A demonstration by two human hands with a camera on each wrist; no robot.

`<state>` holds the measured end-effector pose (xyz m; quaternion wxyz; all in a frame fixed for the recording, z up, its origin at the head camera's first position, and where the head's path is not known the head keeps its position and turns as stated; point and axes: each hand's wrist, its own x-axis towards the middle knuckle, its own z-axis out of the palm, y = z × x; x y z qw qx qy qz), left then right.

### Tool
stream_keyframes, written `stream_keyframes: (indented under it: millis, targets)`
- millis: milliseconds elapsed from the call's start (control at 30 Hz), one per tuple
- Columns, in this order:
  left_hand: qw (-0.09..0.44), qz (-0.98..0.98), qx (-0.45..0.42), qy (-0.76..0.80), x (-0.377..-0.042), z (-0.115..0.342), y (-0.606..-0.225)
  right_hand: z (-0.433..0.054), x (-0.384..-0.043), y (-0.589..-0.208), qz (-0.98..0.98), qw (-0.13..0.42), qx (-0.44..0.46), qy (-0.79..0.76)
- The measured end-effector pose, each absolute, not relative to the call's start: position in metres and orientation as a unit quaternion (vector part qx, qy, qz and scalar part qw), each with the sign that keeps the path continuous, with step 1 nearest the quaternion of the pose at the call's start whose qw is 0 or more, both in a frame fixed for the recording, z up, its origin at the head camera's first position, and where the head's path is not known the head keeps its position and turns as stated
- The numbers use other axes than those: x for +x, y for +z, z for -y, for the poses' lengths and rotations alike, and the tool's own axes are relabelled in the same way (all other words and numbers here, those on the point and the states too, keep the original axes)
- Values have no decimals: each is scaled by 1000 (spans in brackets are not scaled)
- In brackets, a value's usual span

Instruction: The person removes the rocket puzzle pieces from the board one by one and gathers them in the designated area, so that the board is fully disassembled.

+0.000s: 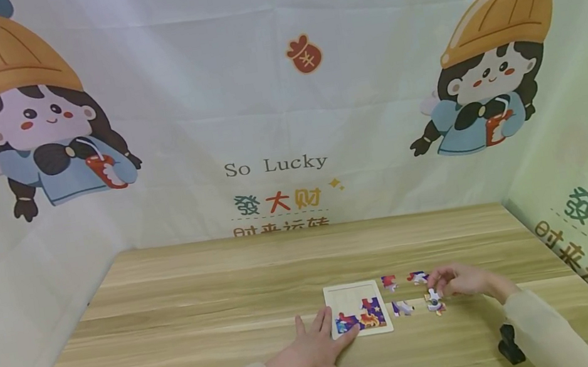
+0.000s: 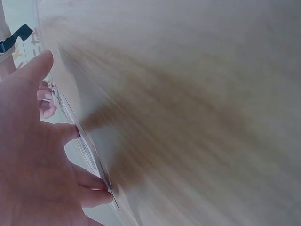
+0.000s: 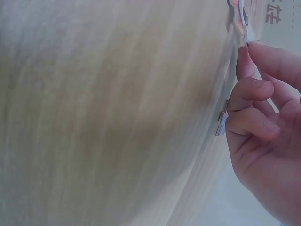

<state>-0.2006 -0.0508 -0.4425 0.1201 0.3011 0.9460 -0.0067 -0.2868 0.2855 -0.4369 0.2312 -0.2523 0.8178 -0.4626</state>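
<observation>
A pale jigsaw tray (image 1: 351, 292) lies on the table, with joined purple, blue and orange pieces (image 1: 373, 312) along its bottom and right side. My left hand (image 1: 316, 351) has its fingers spread, fingertips resting on the tray's left and front edges; in the left wrist view these fingers (image 2: 89, 188) touch the thin rim. To the right of the tray, my right hand (image 1: 459, 281) pinches a whitish jigsaw piece (image 1: 433, 296) between thumb and finger. The right wrist view shows that piece (image 3: 244, 23) edge-on at the fingertips, the other fingers curled.
Loose jigsaw pieces lie right of the tray: a red-purple one (image 1: 389, 283), a red-white one (image 1: 416, 278) and a purple-white one (image 1: 402, 308). A small black object (image 1: 509, 345) is by the right sleeve. Printed cloth (image 1: 284, 115) hangs behind the wooden table (image 1: 203, 298).
</observation>
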Motion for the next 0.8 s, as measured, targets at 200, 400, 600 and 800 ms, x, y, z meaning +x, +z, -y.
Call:
stream_keyframes:
  millis: [200, 400, 600, 800]
  targets:
    - [123, -946, 299, 1, -201, 51, -441, -283, -285, -433, -833, 216, -230, -455]
    - [121, -946, 302, 6, -201, 52, -441, -275, -284, -433, -838, 194, -224, -458]
    - [124, -945, 303, 3, -201, 52, -441, -259, -283, -434, -842, 182, -248, -444]
    - [125, -946, 299, -7, -200, 51, -441, -239, -281, -437, -840, 173, -282, -430]
